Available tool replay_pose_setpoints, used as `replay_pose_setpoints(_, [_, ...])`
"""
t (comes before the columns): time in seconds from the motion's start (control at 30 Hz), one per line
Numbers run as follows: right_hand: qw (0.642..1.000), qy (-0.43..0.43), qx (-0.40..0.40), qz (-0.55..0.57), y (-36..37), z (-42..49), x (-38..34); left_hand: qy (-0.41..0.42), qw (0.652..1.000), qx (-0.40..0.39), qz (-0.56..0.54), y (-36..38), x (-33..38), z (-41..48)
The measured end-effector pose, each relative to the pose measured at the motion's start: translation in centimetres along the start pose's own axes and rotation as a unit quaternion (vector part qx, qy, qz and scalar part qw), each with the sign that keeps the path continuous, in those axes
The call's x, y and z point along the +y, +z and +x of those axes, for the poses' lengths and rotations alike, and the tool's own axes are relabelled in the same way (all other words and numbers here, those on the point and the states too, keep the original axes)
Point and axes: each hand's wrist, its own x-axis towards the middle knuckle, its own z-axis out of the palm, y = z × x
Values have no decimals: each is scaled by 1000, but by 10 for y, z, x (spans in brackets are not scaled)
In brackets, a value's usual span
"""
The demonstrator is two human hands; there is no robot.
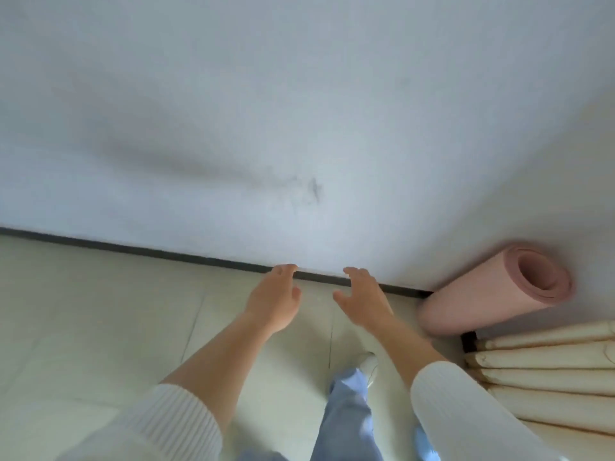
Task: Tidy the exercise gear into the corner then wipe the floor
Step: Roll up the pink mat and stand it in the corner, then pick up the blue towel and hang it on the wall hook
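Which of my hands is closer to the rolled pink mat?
The right hand; it lies between the left hand and the rolled pink mat.

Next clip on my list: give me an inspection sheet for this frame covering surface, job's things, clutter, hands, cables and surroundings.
Surface: pale tiled floor; no wiping cloth in view.
Job's things: pink rolled foam mat stands on end in the corner, against the wall.
Clutter: nothing seen.
Hands: left hand and right hand are both open, apart and hold nothing, reaching out in front of the dark skirting strip.
Cables: nothing seen.
Surroundings: white wall with a grey smudge; cream pleated curtain to the right of the mat.
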Motion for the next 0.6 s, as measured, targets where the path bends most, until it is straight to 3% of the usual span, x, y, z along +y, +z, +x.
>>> replay_pose_setpoints(0.27, [962,-228,-97,-111,123,-85,-229,-210,968,135,-39,-112,-198,-178])
replay_pose_setpoints(0.6, [868,-416,-163,-218,275,-131,-484,-335,900,266,-85,-220,-413,-305])
